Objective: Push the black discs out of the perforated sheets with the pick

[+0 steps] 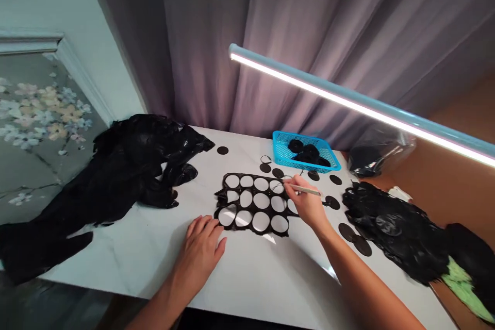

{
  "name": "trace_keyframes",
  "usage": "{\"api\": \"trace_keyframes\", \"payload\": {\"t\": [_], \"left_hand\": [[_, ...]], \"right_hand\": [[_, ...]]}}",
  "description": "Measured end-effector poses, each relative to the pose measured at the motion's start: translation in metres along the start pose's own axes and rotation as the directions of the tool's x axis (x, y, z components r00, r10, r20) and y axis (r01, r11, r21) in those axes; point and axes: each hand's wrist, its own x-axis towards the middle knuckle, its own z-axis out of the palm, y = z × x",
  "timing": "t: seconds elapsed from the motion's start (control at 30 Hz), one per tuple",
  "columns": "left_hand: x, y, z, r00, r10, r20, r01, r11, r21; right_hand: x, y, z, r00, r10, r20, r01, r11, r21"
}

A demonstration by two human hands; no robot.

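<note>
A black sheet [253, 210] with rows of large round holes lies on the white table, and the white surface shows through the holes. My left hand [203, 247] rests flat with its fingers stretched out, fingertips by the sheet's lower left corner. In my right hand [305, 198] is a slim pale tool, which looks like tweezers [307, 190], its tip over the sheet's upper right holes. Loose black discs [332, 202] lie around my right hand. A thin black ring [265, 159] sits beyond the sheet.
A blue basket [280, 152] with black round pieces stands at the back. Crumpled black material [135, 165] heaps on the left, and another black pile [394, 227] lies on the right. A lit tube lamp [348, 98] hangs above the table [247, 273]. Behind is a curtain [209, 62].
</note>
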Motion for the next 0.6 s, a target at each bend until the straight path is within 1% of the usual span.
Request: {"api": "trace_keyframes", "payload": {"t": [0.07,0.1,0.13,0.17,0.2,0.23,0.27,0.3,0.33,0.37,0.4,0.47,0.53,0.6], "left_hand": [[0.021,0.009,-0.01,1.0,-0.002,0.028,0.006,0.99,-0.143],[0.033,0.016,-0.014,0.997,0.007,0.072,0.011,0.969,-0.249],[0.045,0.025,-0.016,0.99,0.025,0.137,0.028,0.93,-0.366],[0.058,0.034,-0.017,0.973,0.059,0.223,0.058,0.874,-0.483],[0.07,0.044,-0.015,0.946,0.1,0.308,0.106,0.804,-0.585],[0.082,0.053,-0.01,0.917,0.128,0.377,0.173,0.725,-0.666],[0.093,0.062,-0.005,0.889,0.148,0.433,0.249,0.638,-0.728],[0.104,0.069,0.002,0.86,0.163,0.484,0.333,0.541,-0.773],[0.114,0.076,0.009,0.832,0.174,0.527,0.413,0.439,-0.798],[0.123,0.081,0.016,0.806,0.187,0.561,0.477,0.357,-0.803],[0.13,0.086,0.023,0.783,0.198,0.589,0.528,0.288,-0.799],[0.142,0.093,0.032,0.747,0.216,0.628,0.602,0.18,-0.778],[0.15,0.097,0.037,0.72,0.23,0.655,0.659,0.069,-0.749],[0.155,0.099,0.039,0.683,0.248,0.688,0.717,-0.047,-0.695]], "right_hand": [[-0.015,-0.003,-0.011,0.984,0.07,0.165,-0.093,0.986,0.141],[-0.023,-0.006,-0.013,0.961,0.102,0.256,-0.16,0.964,0.215],[-0.031,-0.009,-0.015,0.931,0.126,0.343,-0.232,0.93,0.286],[-0.038,-0.012,-0.016,0.897,0.141,0.419,-0.303,0.885,0.352],[-0.043,-0.014,-0.018,0.867,0.145,0.477,-0.366,0.834,0.412],[-0.046,-0.015,-0.02,0.848,0.143,0.51,-0.414,0.78,0.47],[-0.047,-0.014,-0.024,0.844,0.143,0.517,-0.445,0.725,0.526],[-0.046,-0.012,-0.028,0.85,0.152,0.505,-0.463,0.674,0.576],[-0.044,-0.009,-0.033,0.86,0.17,0.481,-0.47,0.63,0.618],[-0.042,-0.004,-0.038,0.871,0.196,0.451,-0.472,0.593,0.653],[-0.038,0.003,-0.044,0.878,0.224,0.423,-0.471,0.561,0.681],[-0.034,0.016,-0.053,0.882,0.277,0.383,-0.472,0.511,0.718],[-0.031,0.029,-0.059,0.876,0.319,0.36,-0.476,0.464,0.747],[-0.032,0.038,-0.062,0.866,0.35,0.357,-0.484,0.409,0.773]]}}
